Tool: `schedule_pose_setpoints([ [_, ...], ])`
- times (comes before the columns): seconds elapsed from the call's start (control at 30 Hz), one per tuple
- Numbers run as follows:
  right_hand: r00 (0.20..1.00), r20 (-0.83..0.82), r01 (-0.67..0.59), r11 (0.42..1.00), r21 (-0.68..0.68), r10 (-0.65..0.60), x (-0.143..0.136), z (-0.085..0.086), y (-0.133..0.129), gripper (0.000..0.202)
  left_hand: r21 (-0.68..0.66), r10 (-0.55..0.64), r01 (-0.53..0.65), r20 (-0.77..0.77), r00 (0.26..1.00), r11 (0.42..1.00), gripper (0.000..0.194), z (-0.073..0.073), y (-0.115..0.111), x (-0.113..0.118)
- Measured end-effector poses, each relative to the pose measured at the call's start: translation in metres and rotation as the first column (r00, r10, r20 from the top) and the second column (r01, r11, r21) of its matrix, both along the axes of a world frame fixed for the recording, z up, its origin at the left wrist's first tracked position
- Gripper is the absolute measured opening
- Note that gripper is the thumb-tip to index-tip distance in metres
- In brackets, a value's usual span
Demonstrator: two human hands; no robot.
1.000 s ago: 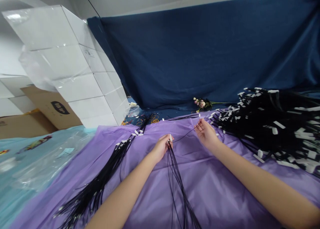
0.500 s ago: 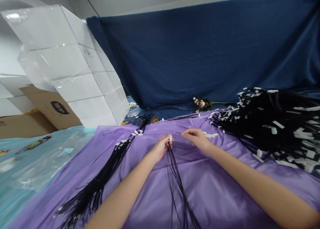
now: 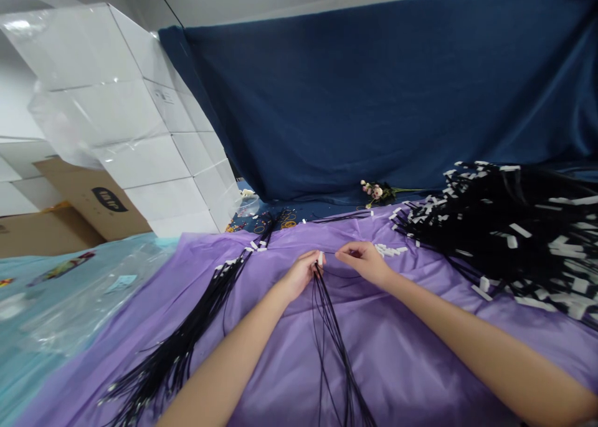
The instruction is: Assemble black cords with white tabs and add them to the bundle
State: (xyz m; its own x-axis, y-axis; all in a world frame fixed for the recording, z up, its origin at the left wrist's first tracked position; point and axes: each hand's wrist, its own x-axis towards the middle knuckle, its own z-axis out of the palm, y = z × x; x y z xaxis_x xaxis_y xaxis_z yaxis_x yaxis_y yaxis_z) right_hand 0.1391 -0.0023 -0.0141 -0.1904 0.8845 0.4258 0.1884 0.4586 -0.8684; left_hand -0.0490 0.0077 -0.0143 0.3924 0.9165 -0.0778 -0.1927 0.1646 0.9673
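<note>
The person's left hand [image 3: 301,274] is closed in a pinch on a white tab [image 3: 321,258], and a loose bunch of black cords [image 3: 337,337] hangs from just below it toward the near edge of the view. The right hand [image 3: 360,259], just beside it, has its thumb and forefinger brought together on a thin black strand [image 3: 329,253] that reaches across the small gap to the tab; the other fingers are curled. Both are above a purple cloth [image 3: 411,358] spread over the desk. A few white pieces [image 3: 391,250] lie just beyond the right hand. To the left, a tied-looking bundle [image 3: 205,318] of black cords with white ends rests on the cloth; to the right is a large heap [image 3: 486,234] of white-tagged black cords. Behind hangs a blue curtain [image 3: 355,103], with flowers [image 3: 377,192] near its foot.
</note>
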Motion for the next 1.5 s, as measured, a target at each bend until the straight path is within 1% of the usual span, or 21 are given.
schedule_pose_setpoints([
  [0.1, 1.0, -0.005, -0.003, 1.0, 0.005, 0.003, 0.0, 0.001, 0.0, 0.023, 0.007, -0.011, 0.011, -0.005, 1.0, 1.0, 0.026, 0.0, 0.0, 0.0],
  [0.43, 0.997, 0.076, -0.018, 0.999, 0.037, 0.015, 0.002, -0.003, 0.001, 0.021, 0.008, -0.023, 0.024, -0.013, 1.0, 1.0, 0.027, -0.002, 0.001, -0.001],
  [0.57, 0.996, 0.087, -0.012, 0.999, 0.043, 0.009, 0.001, -0.003, 0.0, 0.021, 0.027, -0.03, 0.031, -0.015, 0.999, 0.999, 0.029, -0.002, 0.001, -0.001],
  [0.67, 0.996, 0.09, 0.008, 0.999, 0.054, -0.013, 0.001, -0.003, -0.001, 0.021, 0.034, -0.019, 0.021, -0.043, 0.999, 0.999, 0.03, -0.002, 0.001, 0.0],
  [0.87, 0.999, 0.045, 0.025, 1.0, 0.013, -0.025, -0.001, -0.002, -0.002, 0.022, 0.117, -0.016, 0.032, -0.132, 0.991, 0.993, 0.033, 0.001, -0.004, 0.003],
  [0.97, 0.999, 0.012, 0.036, 0.999, -0.018, -0.036, -0.003, -0.003, -0.002, 0.024, 0.166, 0.002, 0.027, -0.172, 0.985, 0.986, 0.035, 0.003, -0.007, 0.004],
  [1.07, 0.999, 0.014, 0.033, 0.999, -0.027, -0.033, -0.004, -0.004, -0.002, 0.024, 0.19, 0.02, 0.016, -0.189, 0.982, 0.982, 0.035, 0.004, -0.009, 0.005],
  [1.27, 0.999, 0.035, 0.028, 1.0, -0.004, -0.028, -0.005, -0.002, -0.005, 0.022, 0.204, 0.038, 0.005, -0.205, 0.978, 0.979, 0.035, 0.005, -0.01, 0.006],
  [1.5, 0.997, 0.055, 0.055, 0.998, 0.039, -0.058, -0.007, -0.002, -0.008, 0.022, 0.215, 0.037, 0.013, -0.225, 0.974, 0.977, 0.035, 0.007, -0.011, 0.006],
])
